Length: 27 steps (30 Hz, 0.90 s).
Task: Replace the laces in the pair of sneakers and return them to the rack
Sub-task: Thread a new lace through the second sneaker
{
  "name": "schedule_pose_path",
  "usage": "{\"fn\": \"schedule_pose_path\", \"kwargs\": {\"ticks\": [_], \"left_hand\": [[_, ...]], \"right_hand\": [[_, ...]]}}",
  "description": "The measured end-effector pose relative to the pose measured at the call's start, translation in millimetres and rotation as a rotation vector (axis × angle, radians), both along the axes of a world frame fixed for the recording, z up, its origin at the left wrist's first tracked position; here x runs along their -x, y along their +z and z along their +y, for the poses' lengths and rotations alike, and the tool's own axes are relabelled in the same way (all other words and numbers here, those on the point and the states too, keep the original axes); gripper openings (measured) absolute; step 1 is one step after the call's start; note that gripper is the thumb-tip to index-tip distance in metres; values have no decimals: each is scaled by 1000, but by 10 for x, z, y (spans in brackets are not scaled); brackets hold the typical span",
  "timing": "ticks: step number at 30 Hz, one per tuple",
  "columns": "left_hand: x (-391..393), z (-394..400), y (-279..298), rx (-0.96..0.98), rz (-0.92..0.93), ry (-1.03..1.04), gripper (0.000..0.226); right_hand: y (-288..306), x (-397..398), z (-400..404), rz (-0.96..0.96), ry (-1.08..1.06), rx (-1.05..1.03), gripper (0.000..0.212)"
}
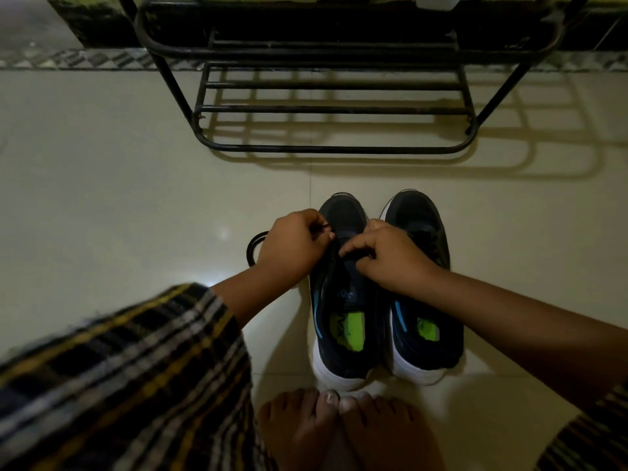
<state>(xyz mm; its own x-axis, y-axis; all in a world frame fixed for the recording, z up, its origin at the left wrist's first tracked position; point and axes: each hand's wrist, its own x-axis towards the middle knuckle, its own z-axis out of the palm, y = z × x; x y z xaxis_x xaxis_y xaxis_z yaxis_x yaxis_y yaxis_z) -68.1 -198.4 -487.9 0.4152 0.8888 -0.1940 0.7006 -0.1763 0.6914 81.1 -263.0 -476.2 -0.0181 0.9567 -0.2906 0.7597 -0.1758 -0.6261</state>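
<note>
- The floor was pale glossy tile, with a patterned border strip along the dark base of the far wall.
- A black metal shoe rack stood on the floor against that wall; its lowest barred shelf held nothing and threw a striped shadow on the tile. It was well apart from the shoes, with open floor between.
- A checked sleeve in black, yellow and white filled the lower left.
- Two dark sneakers with white soles stood side by side on the floor, toes toward the rack, touching or nearly so. The left sneaker and the right sneaker each showed a bright green insole with a small dark logo, too blurred to read, and a blue stripe by the collar.
- Two bare feet stood just behind the heels.
- The left hand was clenched at the left sneaker's upper eyelets, fingers pinching a black lace.
- The right hand was curled over the same shoe's tongue, fingertips pinching the lace there and hiding the eyelets.
- A loop of black lace lay on the floor just left of the left hand.
</note>
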Motion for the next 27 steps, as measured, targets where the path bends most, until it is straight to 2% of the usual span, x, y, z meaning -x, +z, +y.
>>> {"fn": "schedule_pose_path", "kwargs": {"ticks": [11,17,22,27], "left_hand": [[71,-104,48,-8,13,-2,14],[46,-123,182,132,61,-41,51],[79,-88,183,171,54,3,23],[114,-139,98,372,-177,179,14]], "right_hand": [[-8,5,-19,16,-9,9,32],[-12,-21,-13,21,-18,3,22],[-1,-38,-15,51,-45,32,27],[-15,-36,-15,74,-84,39,33]]}}
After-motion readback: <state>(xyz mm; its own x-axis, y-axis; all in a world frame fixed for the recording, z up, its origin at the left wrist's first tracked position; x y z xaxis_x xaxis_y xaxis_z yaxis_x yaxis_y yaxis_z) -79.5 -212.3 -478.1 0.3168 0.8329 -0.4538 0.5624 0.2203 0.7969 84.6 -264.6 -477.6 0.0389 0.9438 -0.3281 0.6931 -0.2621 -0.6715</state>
